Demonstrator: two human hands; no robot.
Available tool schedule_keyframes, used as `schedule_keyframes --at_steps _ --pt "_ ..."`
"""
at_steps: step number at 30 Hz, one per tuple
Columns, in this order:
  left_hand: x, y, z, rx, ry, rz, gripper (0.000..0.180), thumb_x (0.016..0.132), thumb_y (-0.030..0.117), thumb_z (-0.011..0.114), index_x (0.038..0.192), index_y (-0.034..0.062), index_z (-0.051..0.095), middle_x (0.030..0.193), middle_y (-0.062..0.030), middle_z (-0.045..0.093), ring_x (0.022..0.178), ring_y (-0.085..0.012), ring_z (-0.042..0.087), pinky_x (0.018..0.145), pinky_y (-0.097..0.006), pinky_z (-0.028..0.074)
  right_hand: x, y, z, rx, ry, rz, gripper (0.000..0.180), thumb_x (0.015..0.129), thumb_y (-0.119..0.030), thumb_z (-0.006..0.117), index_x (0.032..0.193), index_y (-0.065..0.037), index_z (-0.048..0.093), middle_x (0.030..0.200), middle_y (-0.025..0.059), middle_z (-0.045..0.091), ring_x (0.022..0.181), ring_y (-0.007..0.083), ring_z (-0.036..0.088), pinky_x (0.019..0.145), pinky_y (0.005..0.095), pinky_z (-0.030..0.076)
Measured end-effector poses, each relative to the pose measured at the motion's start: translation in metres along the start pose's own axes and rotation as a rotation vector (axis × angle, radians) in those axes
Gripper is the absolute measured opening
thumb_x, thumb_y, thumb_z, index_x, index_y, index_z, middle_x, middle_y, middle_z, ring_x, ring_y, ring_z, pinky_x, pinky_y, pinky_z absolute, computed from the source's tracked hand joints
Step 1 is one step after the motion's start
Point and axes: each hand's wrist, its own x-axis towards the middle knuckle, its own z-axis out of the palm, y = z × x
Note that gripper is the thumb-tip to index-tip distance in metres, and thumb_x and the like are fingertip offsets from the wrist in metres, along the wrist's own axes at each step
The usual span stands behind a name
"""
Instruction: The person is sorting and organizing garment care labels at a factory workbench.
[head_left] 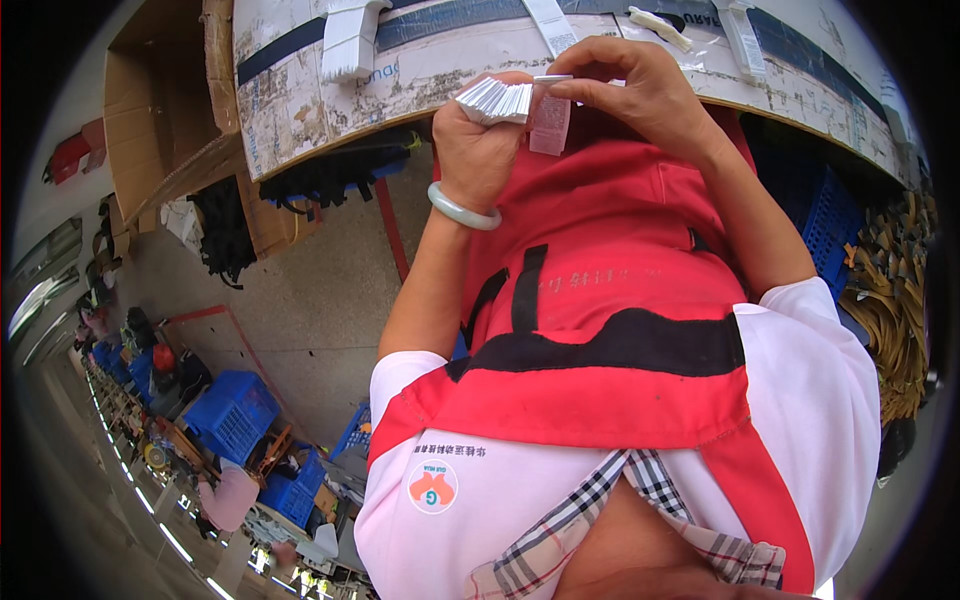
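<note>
Clamped in the left hand (pixel 478 135) is a fanned stack of white tags (pixel 495 98), the fingers curled around its lower end so that the top edges splay out to the right. Beside it, the right hand (pixel 630 85) pinches one single tag (pixel 549 123) between thumb and forefinger; this tag hangs down from the fingertips, pale pink with small print, just touching the edge of the stack. Both hands are raised close together in front of the chest, over the near edge of a worn table (pixel 300 100) covered in scuffed, taped board. A pale green bangle (pixel 462 209) sits on the left wrist. Below the hands a red apron (pixel 620 300) with black trim covers a white shirt with a plaid collar. More white tags (pixel 350 40) lie on the table beyond the hands, and an open cardboard box (pixel 160 110) stands at its left. Down on the floor to the left are blue crates (pixel 232 415), and yellowish straps (pixel 890 300) are heaped at the right.
</note>
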Motion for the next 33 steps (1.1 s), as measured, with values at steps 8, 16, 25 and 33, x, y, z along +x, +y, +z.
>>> schedule_keyframes --at_steps 8,16,25,33 --pt "-0.001 -0.005 0.004 0.000 0.015 0.014 0.016 0.087 0.006 0.072 0.102 0.0000 0.070 0.077 -0.0007 0.066 0.065 -0.0047 0.057 0.055 -0.019 0.044 -0.003 0.004 0.000 0.074 -0.024 0.072 0.022 0.090 -0.017 0.068 0.100 0.002 0.067 0.089 0.0044 0.067 0.082 0.0095 0.061 0.080 0.0236 0.051" --pt "-0.005 -0.006 0.005 0.007 0.028 0.002 0.015 0.087 0.006 0.072 0.100 -0.0004 0.070 0.075 -0.0006 0.065 0.063 -0.0048 0.056 0.054 -0.019 0.042 -0.006 0.004 0.000 0.009 -0.007 0.048 0.021 0.091 -0.017 0.068 0.100 0.003 0.067 0.086 0.0042 0.067 0.080 0.0093 0.061 0.078 0.0233 0.052" --pt "-0.008 -0.006 0.008 -0.020 0.009 -0.093 0.015 0.087 0.009 0.072 0.099 0.0004 0.069 0.071 -0.0009 0.063 0.059 -0.0057 0.055 0.050 -0.019 0.040 -0.007 0.004 0.000 0.081 -0.070 0.093 0.020 0.091 -0.017 0.068 0.096 0.002 0.067 0.084 0.0029 0.066 0.078 0.0081 0.060 0.074 0.0225 0.052" --pt "-0.005 -0.013 0.005 -0.615 -0.170 -0.491 0.041 0.092 0.041 0.062 0.102 0.0007 0.062 0.085 -0.0076 0.066 0.068 -0.0147 0.065 0.059 -0.026 0.054 -0.001 -0.005 0.006 0.410 -0.172 0.175 0.019 0.090 -0.017 0.069 0.095 0.001 0.068 0.081 0.0045 0.066 0.074 0.0098 0.063 0.068 0.0223 0.052"
